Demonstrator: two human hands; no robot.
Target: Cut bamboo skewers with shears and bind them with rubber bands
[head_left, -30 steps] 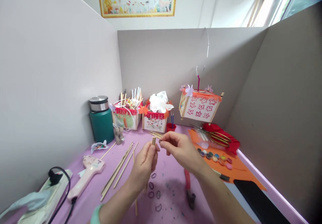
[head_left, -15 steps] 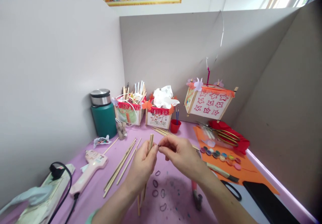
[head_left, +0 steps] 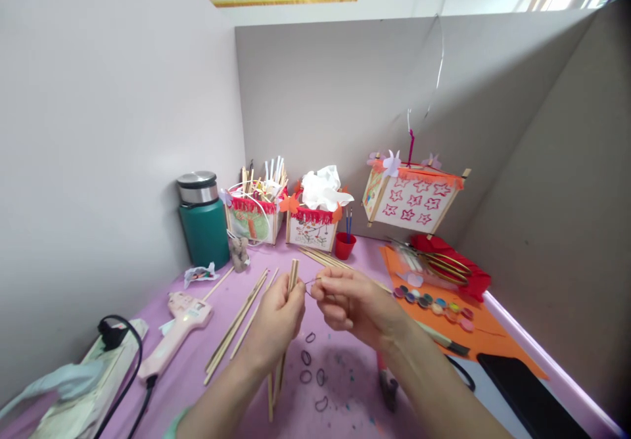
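My left hand (head_left: 277, 317) is closed around a small bundle of thin wooden sticks (head_left: 294, 272), held nearly upright. Their tops show above the thumb and their lower ends come out under the hand. Between my hands a thin dark rubber band (head_left: 309, 283) is stretched, pinched at its right end by the fingertips of my right hand (head_left: 359, 301). Where its other end sits at the left fingers is hidden. Below the hands, several dark rubber bands (head_left: 306, 358) lie loose on the purple tabletop (head_left: 345, 347).
More wooden sticks (head_left: 236, 327) lie left of my hands, beside a pink glue gun (head_left: 180, 334). A green flask (head_left: 203, 229) and decorated boxes (head_left: 310, 232) stand behind. To the right are paint pots (head_left: 431, 304), a brush (head_left: 448, 342) and a black phone (head_left: 527, 390). A paper lantern (head_left: 414, 199) hangs at back right.
My right hand has drawn slightly away from the left, and the rubber band now shows stretched between them. The left hand keeps hold of the sticks.
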